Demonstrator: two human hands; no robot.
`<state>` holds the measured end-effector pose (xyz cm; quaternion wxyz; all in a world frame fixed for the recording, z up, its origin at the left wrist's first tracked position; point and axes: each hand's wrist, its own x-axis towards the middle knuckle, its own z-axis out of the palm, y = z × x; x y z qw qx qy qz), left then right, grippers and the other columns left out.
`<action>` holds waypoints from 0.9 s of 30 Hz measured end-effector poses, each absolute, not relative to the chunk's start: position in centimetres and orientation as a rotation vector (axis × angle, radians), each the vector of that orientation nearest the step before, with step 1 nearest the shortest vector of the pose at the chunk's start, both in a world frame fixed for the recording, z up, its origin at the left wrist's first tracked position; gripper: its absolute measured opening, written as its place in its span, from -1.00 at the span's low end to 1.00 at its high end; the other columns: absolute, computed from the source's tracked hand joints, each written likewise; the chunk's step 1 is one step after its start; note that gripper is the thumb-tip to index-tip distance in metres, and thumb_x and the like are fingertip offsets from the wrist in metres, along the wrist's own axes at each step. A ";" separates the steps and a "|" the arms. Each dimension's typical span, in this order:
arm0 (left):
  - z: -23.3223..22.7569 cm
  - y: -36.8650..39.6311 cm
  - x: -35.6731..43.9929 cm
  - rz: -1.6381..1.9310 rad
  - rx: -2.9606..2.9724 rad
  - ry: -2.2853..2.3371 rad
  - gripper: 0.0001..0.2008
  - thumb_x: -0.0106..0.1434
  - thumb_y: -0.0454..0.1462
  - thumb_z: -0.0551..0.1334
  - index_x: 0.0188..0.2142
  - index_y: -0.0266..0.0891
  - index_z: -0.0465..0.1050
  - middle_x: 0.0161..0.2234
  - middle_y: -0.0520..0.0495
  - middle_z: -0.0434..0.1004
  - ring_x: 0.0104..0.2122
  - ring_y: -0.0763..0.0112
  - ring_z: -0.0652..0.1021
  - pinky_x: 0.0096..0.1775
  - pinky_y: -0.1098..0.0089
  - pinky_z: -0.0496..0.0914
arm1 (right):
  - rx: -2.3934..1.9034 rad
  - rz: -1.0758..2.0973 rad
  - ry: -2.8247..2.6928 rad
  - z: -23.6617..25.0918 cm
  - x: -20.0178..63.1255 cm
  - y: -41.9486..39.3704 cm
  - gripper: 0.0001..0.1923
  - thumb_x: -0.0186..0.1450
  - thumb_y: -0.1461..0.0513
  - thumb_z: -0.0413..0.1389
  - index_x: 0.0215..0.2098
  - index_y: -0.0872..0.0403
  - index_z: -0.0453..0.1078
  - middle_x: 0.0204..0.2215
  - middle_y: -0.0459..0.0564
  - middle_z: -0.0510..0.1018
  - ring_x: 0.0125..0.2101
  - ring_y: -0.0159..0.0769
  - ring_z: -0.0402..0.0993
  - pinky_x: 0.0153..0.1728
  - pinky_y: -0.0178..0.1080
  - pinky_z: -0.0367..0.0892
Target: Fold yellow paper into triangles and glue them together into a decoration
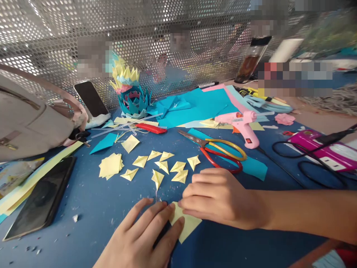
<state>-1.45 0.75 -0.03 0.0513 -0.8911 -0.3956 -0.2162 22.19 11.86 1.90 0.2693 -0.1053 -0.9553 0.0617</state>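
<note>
Under my fingers lies a small pale yellow paper square point(190, 225), partly hidden by both hands. My left hand point(147, 232) holds its left side with thumb and index finger. My right hand point(220, 199) has its fingers curled, and their tips grip the upper edge of the paper. Beyond my hands are several folded yellow paper points point(157, 179), scattered on the blue table point(111, 230). To their left sits a stack of yellow squares point(111, 165), with a single yellow square point(130, 143) above it.
Scissors point(212, 145) and a pink glue gun point(242, 124) lie beyond my right hand. A red utility knife point(151, 128) rests near a blue-and-yellow folded-paper model point(132, 93). Phones point(41, 201) and a bag point(33, 115) are left; a magenta power strip point(323, 149) is right.
</note>
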 end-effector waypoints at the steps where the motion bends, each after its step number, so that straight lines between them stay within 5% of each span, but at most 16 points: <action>1: -0.1 0.7 -1.3 -0.668 -2.707 -1.223 -0.67 0.52 -0.30 0.04 0.10 -0.11 0.52 0.04 -0.01 0.59 0.10 0.35 0.50 0.31 0.22 0.09 | -0.265 0.138 -2.573 2.0 22.2 11.9 -0.84 0.46 0.25 0.10 -0.27 0.08 0.49 -0.38 -0.14 0.58 -0.43 -0.39 0.35 -0.40 -0.24 0.11; 8: -0.1 0.7 -1.2 -0.671 -2.700 -1.238 -0.68 0.52 -0.29 0.04 0.11 -0.09 0.51 0.02 0.01 0.60 0.11 0.37 0.49 0.35 0.24 0.02 | -0.192 0.191 -2.586 1.9 21.9 12.2 -0.78 0.46 0.24 0.11 -0.36 0.09 0.47 -0.35 -0.10 0.59 -0.40 -0.36 0.33 -0.35 -0.24 0.15; 27: 0.1 0.7 -1.1 -0.652 -2.697 -1.243 -0.67 0.50 -0.31 0.07 0.16 -0.12 0.47 0.01 0.02 0.61 0.09 0.34 0.52 0.36 0.20 0.04 | -0.074 0.120 -2.675 2.2 21.9 13.1 -0.80 0.49 0.29 0.05 -0.24 0.04 0.50 -0.29 -0.12 0.58 -0.34 -0.38 0.33 -0.29 -0.22 0.19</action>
